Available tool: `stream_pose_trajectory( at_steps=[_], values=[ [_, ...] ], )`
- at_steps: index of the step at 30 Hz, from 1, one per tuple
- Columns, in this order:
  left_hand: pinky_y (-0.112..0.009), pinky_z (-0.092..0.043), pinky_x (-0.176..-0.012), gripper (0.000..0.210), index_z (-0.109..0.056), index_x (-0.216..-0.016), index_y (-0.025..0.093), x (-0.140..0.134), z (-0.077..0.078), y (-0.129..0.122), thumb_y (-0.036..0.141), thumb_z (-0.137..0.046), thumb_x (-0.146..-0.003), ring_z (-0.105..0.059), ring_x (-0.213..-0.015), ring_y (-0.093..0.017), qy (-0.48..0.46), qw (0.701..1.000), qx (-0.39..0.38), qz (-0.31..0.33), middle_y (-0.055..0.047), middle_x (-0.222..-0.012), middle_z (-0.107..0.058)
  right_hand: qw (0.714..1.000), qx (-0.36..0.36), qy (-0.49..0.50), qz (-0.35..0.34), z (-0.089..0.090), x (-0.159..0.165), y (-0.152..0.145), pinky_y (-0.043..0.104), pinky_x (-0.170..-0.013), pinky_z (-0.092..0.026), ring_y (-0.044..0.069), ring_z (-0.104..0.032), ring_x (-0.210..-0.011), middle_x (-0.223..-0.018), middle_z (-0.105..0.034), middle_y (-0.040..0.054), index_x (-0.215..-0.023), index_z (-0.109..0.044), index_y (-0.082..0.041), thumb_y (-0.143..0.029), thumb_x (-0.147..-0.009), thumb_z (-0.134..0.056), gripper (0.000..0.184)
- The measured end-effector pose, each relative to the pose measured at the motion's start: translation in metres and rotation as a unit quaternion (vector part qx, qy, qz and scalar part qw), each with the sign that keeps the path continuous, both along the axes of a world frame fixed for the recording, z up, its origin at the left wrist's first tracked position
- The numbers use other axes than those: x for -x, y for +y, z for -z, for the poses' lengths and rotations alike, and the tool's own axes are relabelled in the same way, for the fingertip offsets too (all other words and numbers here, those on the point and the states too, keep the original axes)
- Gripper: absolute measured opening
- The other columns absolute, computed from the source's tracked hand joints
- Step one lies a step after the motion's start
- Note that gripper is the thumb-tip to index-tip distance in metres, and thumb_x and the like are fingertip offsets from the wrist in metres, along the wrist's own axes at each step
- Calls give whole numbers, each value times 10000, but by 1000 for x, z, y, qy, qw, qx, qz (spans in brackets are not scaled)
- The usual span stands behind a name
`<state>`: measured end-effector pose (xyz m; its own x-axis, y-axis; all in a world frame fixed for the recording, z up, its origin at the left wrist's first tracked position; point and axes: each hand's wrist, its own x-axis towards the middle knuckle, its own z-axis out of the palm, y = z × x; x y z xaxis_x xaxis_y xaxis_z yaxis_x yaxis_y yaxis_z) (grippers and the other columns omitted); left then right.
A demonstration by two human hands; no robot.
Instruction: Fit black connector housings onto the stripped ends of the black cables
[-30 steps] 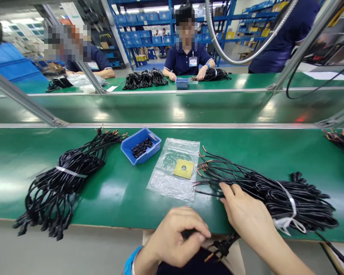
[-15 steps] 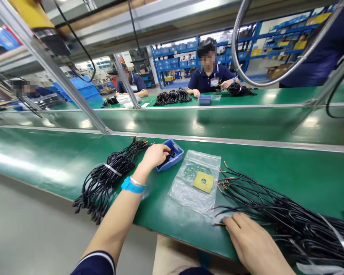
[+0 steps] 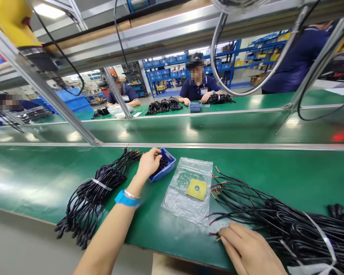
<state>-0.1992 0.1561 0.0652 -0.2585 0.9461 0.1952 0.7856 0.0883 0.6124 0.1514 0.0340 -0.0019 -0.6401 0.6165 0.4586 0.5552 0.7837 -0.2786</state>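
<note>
My left hand point(image 3: 150, 163) is over the near-left rim of a small blue bin point(image 3: 169, 168), its fingers bent together; whatever they pinch is too small to make out. Inside the bin lie small black parts point(image 3: 162, 163). Low on the right, my right hand point(image 3: 245, 244) pinches one black cable near its end, where short red and yellow wire ends point(image 3: 214, 233) stick out past the fingertips. That hand lies beside a tied bundle of black cables point(image 3: 292, 217), whose stripped ends fan out to the left.
A clear zip bag point(image 3: 186, 191) with a yellow square plate point(image 3: 197, 189) on it lies between my hands. Another tied cable bundle point(image 3: 103, 183) rests at left on the green table point(image 3: 23, 179). Across the bench, co-workers sit behind metal posts point(image 3: 60, 95); a metal hose point(image 3: 218, 72) hangs overhead.
My left hand has lifted slightly out of the bin toward its near-left rim. The right hand still holds the cable end. The whole view has shifted a little.
</note>
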Motion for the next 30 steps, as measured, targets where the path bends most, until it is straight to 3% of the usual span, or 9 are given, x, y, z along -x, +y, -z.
stream_pose_trajectory(
  at_steps=[4, 9, 11, 15, 20, 27, 29, 30],
  values=[
    [-411, -605, -819, 368, -634, -1177, 94, -20, -11, -25, 328, -541, -908, -741, -874, -238, -143, 986, -35, 83, -146, -1013, -743, 998, 22, 59, 6, -7, 3, -1, 253, -592, -411, 148, -571, -631, -704, -576, 6, -841, -577, -221, -201, -973, -421, 206],
    [-345, -618, -730, 260, -759, -972, 131, -71, -4, -50, 288, -648, -797, -741, -802, -215, -213, 955, -5, 207, -114, -991, -735, 996, 24, 82, 15, -2, 3, -2, 256, -579, -367, 137, -521, -595, -666, -541, -1, -762, -544, -206, -182, -954, -468, 207],
    [-308, -604, -722, 243, -757, -997, 154, -90, 3, -53, 195, -630, -794, -727, -798, -192, -128, 958, 14, 255, -90, -964, -735, 997, 15, 75, 21, 3, 2, -2, 257, -571, -348, 129, -504, -576, -648, -524, -6, -730, -521, -202, -172, -947, -470, 225],
    [-343, -568, -841, 486, -593, -1276, 176, -117, 14, -51, 69, -552, -804, -702, -904, -210, 129, 936, 39, 324, -84, -1024, -737, 998, 13, 48, 34, 11, 1, -3, 262, -585, -344, 136, -528, -597, -658, -542, -4, -734, -535, -203, -183, -952, -464, 231],
    [-460, -549, -813, 533, -529, -1314, 130, -134, 15, -46, 29, -512, -791, -687, -870, -302, 226, 904, 49, 359, -133, -890, -718, 998, 38, 26, 52, 15, 1, -4, 277, -620, -368, 160, -560, -645, -688, -570, 8, -769, -578, -211, -214, -958, -459, 224],
    [-442, -544, -817, 462, -572, -1215, 116, -141, 10, -50, -15, -456, -787, -690, -843, -292, 236, 899, 45, 367, -134, -832, -710, 994, 46, 95, 34, 0, 1, -4, 256, -609, -417, 144, -570, -643, -704, -591, 11, -856, -623, -204, -181, -945, -470, 179],
    [-403, -548, -835, 458, -550, -1246, 140, -138, 9, -61, 13, -465, -814, -696, -885, -263, 177, 918, 35, 353, -130, -936, -724, 988, 52, 144, 22, -12, 1, -4, 246, -592, -434, 133, -568, -625, -692, -594, 11, -876, -632, -192, -156, -937, -485, 164],
    [-374, -553, -831, 431, -554, -1239, 158, -137, 9, -70, 42, -490, -829, -700, -886, -241, 101, 934, 32, 340, -122, -989, -725, 984, 56, 170, 18, -17, 1, -5, 242, -583, -443, 127, -567, -614, -687, -598, 11, -890, -641, -188, -145, -932, -496, 157]
  ],
)
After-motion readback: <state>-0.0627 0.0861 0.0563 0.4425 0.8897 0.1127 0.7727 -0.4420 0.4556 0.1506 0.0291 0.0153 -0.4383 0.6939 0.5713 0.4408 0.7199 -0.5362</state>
